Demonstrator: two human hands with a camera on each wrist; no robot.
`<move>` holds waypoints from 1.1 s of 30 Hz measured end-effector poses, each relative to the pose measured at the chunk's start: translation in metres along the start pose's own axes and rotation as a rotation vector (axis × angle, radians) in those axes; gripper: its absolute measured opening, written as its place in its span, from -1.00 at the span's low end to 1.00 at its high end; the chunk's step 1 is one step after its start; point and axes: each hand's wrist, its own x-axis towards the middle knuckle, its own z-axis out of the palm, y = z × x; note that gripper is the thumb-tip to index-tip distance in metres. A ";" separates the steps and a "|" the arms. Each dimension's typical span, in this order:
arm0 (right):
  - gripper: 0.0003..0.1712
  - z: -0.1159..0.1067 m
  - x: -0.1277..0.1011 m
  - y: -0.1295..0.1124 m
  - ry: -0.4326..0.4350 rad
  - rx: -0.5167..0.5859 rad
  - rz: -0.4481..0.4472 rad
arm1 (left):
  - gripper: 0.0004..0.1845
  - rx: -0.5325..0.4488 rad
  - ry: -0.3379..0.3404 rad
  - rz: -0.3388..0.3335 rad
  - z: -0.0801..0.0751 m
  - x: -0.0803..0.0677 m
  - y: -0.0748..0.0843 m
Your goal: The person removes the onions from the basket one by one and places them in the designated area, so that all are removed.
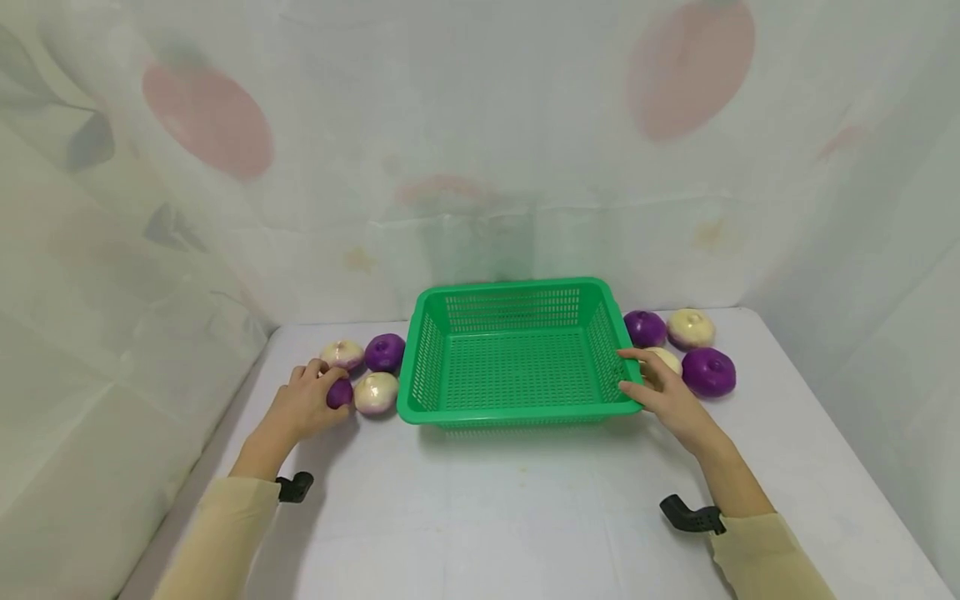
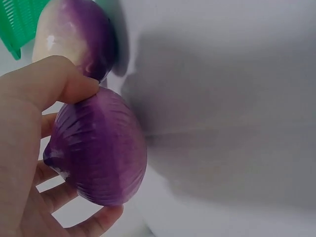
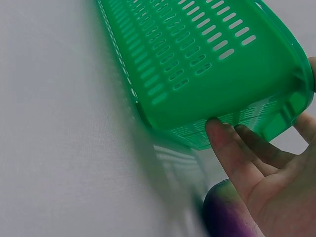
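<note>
My left hand holds a purple onion between thumb and fingers, low over the white table. Beside it sits a glossy cream-and-purple round vegetable. Another cream one and a purple onion sit just behind, left of the green plastic basket. At the basket's right end, my right hand grips the rim. Two of its fingertips touch the outer end wall in the right wrist view. A cream vegetable lies partly hidden behind that hand.
Right of the basket are two purple onions, one at the back and one farther right, with a cream vegetable near them. A printed white curtain hangs behind the white table.
</note>
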 end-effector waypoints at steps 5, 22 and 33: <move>-0.32 0.000 0.000 -0.001 -0.001 0.003 -0.001 | -0.44 -0.009 0.002 0.000 0.006 0.000 -0.002; -0.33 -0.001 0.003 0.000 0.012 -0.030 -0.014 | -0.40 -0.008 0.013 0.001 0.008 -0.004 0.000; -0.38 -0.015 -0.008 -0.012 0.094 -0.291 -0.105 | -0.39 0.004 0.026 0.029 -0.008 -0.009 0.009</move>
